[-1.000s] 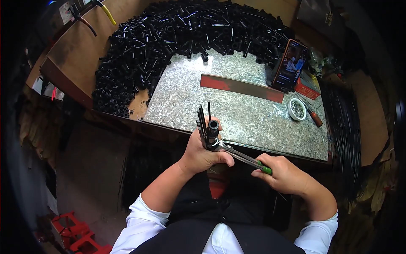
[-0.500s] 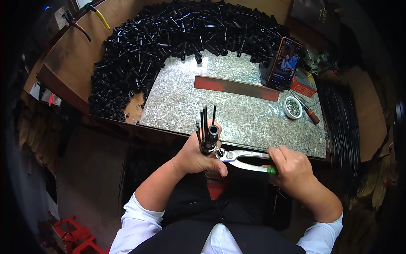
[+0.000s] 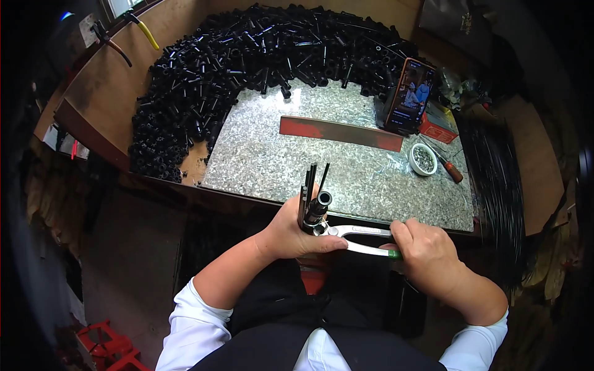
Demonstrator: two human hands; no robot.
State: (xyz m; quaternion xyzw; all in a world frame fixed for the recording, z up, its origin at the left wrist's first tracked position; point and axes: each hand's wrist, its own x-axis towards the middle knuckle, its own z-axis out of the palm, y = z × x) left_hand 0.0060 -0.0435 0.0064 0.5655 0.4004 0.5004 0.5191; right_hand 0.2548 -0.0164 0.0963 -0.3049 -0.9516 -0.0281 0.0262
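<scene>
My left hand (image 3: 294,234) is closed round a black tubular part (image 3: 319,208), its open end facing up. Several thin black rods (image 3: 309,179) stand up beside the tube in the same grip. In my right hand (image 3: 428,250) are metal pincers (image 3: 364,249) with green-tipped handles, fingers wrapped round the handle ends. The jaws of the pincers sit against the lower part of the tube, close to my left thumb. A little pale wire shows there; its exact hold in the jaws is partly hidden.
Black tubular parts (image 3: 247,59) lie heaped behind a speckled slab (image 3: 260,145). A red-and-dark metal bar (image 3: 340,133), a propped phone (image 3: 409,96), a white bowl (image 3: 422,159) of small metal bits and a screwdriver (image 3: 455,173) rest there. Long black rods (image 3: 495,185) hang at right.
Both hands stay together at the tube. The tube and rods have tilted and shifted slightly right, my left thumb now lies along the pincers, and the pincer handles are closer together.
</scene>
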